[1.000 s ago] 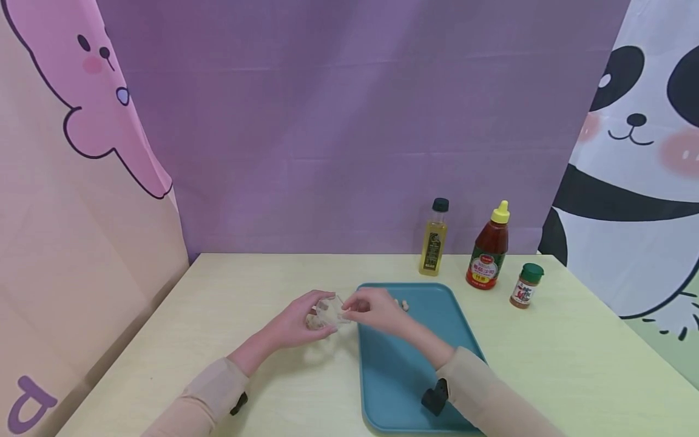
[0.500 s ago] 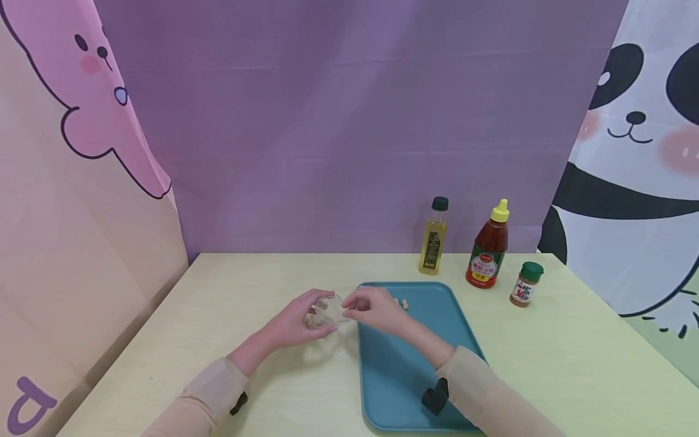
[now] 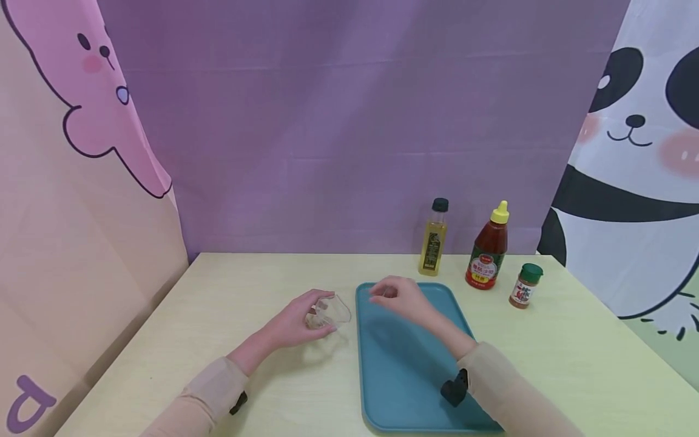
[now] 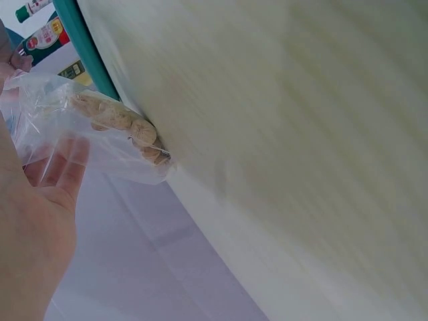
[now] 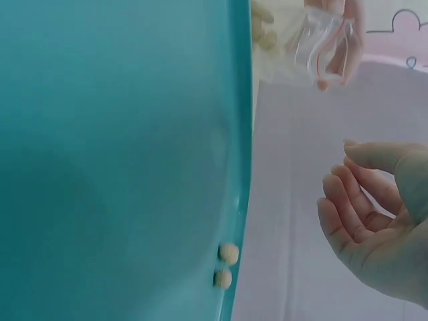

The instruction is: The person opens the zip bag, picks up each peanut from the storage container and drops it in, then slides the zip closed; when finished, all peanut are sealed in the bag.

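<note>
My left hand (image 3: 297, 320) grips a clear zip bag (image 3: 335, 311) just left of the tray, its mouth spread wide towards the right. Peanuts in the shell (image 4: 124, 122) lie bunched at the bottom of the bag in the left wrist view. Above the far left part of the blue tray (image 3: 412, 382) hovers my right hand (image 3: 403, 299). Its fingers are loosely curled, and nothing shows between thumb and fingertips in the right wrist view. Two peanuts (image 5: 229, 253) rest on the tray along its edge; in the head view the right hand hides them.
Behind the tray stands an oil bottle (image 3: 433, 240) with a dark cap. Right of it are a ketchup bottle (image 3: 486, 258) with a yellow top and a small green-capped spice jar (image 3: 526, 286). A purple cloth (image 3: 327, 133) hangs behind the table.
My right hand has left the mouth of the bag and moved right and slightly up, over the tray. The left hand and the bag have stayed in place.
</note>
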A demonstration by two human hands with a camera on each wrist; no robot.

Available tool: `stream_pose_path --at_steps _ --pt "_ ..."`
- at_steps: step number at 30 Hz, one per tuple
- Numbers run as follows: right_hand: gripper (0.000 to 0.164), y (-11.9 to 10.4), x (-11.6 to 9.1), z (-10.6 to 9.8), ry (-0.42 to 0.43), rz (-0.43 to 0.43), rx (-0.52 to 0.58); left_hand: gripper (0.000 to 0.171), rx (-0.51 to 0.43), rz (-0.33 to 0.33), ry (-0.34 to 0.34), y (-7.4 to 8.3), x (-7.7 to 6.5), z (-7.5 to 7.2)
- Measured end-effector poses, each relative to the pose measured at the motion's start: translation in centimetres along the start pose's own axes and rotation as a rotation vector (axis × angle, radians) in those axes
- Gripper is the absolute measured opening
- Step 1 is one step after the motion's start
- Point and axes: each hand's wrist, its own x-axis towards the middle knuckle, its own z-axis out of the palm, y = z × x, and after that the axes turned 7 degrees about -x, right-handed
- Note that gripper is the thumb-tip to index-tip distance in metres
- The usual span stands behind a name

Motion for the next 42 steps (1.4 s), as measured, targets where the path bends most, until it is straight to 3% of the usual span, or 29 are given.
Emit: stream_pose_path --at_steps 10,20,32,42 --pt "0.019 3.0 -0.2 -1.4 0.050 0.114 -0.025 0.063 0.013 0.012 0.011 -0.1 0.1 0.0" --pt "0.023 5.7 0.3 -2.1 0.022 0.159 -0.097 0.063 0.014 0.009 0.011 -0.1 0.0 -0.1" --pt "0.026 6.1 0.3 -1.8 -0.165 0.207 -0.204 0.063 0.005 0.008 0.012 0.0 0.0 -0.1" --pt "0.012 6.2 0.3 -1.8 -0.190 0.162 -0.186 0.063 0.012 0.007 0.006 -0.2 0.0 0.0"
